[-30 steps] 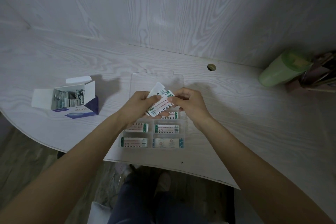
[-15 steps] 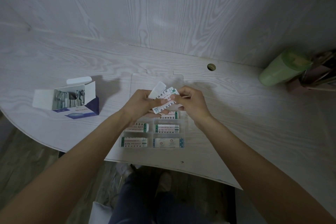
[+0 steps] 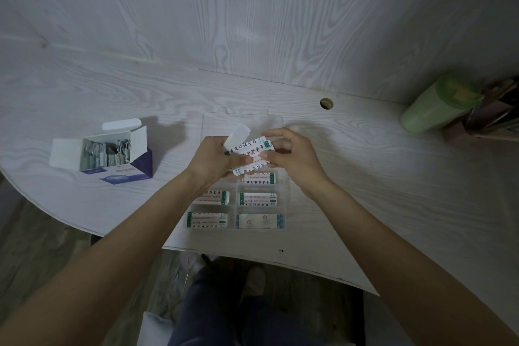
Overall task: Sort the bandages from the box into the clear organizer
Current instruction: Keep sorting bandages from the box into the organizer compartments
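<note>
**Both hands held a small fan of bandages above the clear organizer**

Head camera: The left hand [image 3: 213, 161] gripped a small fan of wrapped bandages [image 3: 254, 153] above the far end of the clear organizer [image 3: 282, 191], its thumb pressed across their fronts and its fingers curled behind them. One plain white strip [image 3: 237, 136] stuck up from the top of that hand, tilted toward the far right. The right hand [image 3: 290, 156] met the fan from the right: its thumb and fingertips pinched the right ends of the printed wrappers, while its other fingers curled loosely above them. The hands were nearly touching over the fan.

The organizer lay on the pale wood-grain table [image 3: 393, 191], near its front edge, with its clear lid [image 3: 238, 119] folded flat on the far side. Four of its compartments each showed a wrapped bandage lying flat, and a fifth was half hidden under the hands. The near right one [image 3: 259, 221] had blue ends; the others had green ends.

The open bandage box [image 3: 112, 154], blue and white, sat well to the left of the organizer, with its flaps spread and more wrapped bandages standing inside it.

A green cup [image 3: 438, 105] stood at the far right by a dim clutter of things that could not be made out. A round hole [image 3: 326, 103] pierced the table beyond the organizer.
</note>
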`<action>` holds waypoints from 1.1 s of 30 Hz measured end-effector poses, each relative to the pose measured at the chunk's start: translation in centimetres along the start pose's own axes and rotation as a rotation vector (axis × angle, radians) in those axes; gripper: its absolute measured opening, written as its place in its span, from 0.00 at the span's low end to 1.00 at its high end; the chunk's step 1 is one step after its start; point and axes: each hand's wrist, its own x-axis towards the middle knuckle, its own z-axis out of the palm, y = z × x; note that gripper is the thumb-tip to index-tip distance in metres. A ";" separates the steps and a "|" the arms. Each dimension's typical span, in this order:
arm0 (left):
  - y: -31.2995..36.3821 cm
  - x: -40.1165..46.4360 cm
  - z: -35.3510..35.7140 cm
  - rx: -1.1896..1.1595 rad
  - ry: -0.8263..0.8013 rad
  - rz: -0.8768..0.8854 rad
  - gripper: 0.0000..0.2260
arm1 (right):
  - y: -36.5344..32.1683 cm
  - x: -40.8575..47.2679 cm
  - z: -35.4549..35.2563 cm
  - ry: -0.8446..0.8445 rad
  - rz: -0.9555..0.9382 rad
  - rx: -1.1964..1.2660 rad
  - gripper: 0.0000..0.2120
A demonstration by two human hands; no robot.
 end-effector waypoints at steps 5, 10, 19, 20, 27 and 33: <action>0.1 -0.1 0.1 -0.077 -0.045 -0.026 0.06 | -0.1 -0.2 0.1 -0.029 -0.050 -0.055 0.19; -0.2 0.0 0.1 -0.133 0.002 -0.074 0.04 | 1.0 0.0 0.1 0.085 -0.012 -0.054 0.07; -2.6 0.6 -0.9 0.014 0.143 -0.011 0.05 | 3.8 0.5 0.1 0.232 0.053 -0.120 0.07; -3.0 0.8 -1.1 0.094 0.177 0.012 0.05 | 4.2 0.6 0.2 0.255 0.067 -0.149 0.07; -4.0 1.5 -0.9 0.278 0.118 0.084 0.10 | 5.6 0.5 1.2 0.236 0.006 -0.444 0.04; -4.4 1.9 -1.1 0.224 0.101 0.094 0.12 | 5.9 0.7 2.0 0.160 -0.021 -0.634 0.02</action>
